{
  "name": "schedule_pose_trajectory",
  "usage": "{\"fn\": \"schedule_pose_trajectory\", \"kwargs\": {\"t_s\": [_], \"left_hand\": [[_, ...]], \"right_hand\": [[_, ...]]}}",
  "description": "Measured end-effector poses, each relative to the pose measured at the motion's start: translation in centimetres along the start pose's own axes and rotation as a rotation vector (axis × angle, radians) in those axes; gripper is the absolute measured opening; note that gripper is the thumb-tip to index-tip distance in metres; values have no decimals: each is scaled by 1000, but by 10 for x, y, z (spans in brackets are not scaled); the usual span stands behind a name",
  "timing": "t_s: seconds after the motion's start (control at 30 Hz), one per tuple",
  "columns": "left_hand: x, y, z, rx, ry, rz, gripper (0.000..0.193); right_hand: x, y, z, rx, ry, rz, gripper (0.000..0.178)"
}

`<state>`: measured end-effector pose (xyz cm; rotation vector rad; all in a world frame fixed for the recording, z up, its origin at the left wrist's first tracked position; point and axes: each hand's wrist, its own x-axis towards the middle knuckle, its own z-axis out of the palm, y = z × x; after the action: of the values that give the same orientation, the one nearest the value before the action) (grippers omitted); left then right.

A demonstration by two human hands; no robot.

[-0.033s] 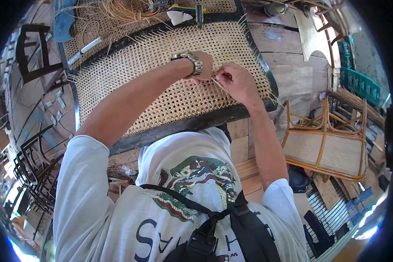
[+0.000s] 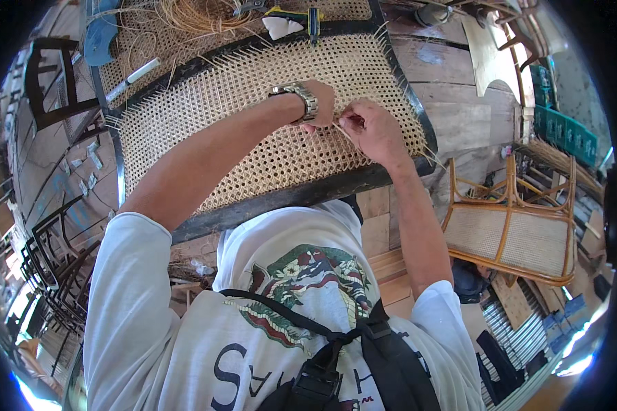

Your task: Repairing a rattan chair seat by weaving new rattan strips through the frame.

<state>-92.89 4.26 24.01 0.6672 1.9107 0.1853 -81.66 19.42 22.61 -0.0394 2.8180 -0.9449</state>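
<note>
A woven cane panel (image 2: 233,147) in a black wooden frame (image 2: 267,207) lies in front of me, with loose cane ends sticking out along its edges. My right hand (image 2: 375,131) is over the right half of the weave, thumb and forefinger pinched on a thin cane strand (image 2: 350,138). Close beside it on the left, my left hand (image 2: 321,101), with a metal watch (image 2: 307,103) at its wrist, bends down onto the panel. Its fingers are curled and mostly hidden under the hand, so what they hold does not show.
Beyond the panel's far rail lie a coil of cane strands (image 2: 202,15), a yellow-and-black tool (image 2: 313,26), a white lump (image 2: 281,27) and a white tube (image 2: 142,71). A rattan chair (image 2: 509,229) is on the right; dark chair frames (image 2: 51,240) crowd the left.
</note>
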Motion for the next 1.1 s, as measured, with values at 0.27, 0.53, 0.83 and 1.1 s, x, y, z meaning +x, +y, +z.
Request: {"fn": "schedule_pose_trajectory", "kwargs": {"t_s": [0.27,0.53,0.83,1.1], "left_hand": [[-11,-73,-11,386,254,-15,34],[-93,-37,-70,584,525,349,33],[-28,-57,2,19,161,133,30],[-10,-44,13,150,42,88,33]], "right_hand": [[-8,-13,-21,-155,-33,314,37],[30,-55,-20,966,-174,184,28],[12,-12,-8,255,-29,295,21],[15,-16,-6,90,52,311,17]]}}
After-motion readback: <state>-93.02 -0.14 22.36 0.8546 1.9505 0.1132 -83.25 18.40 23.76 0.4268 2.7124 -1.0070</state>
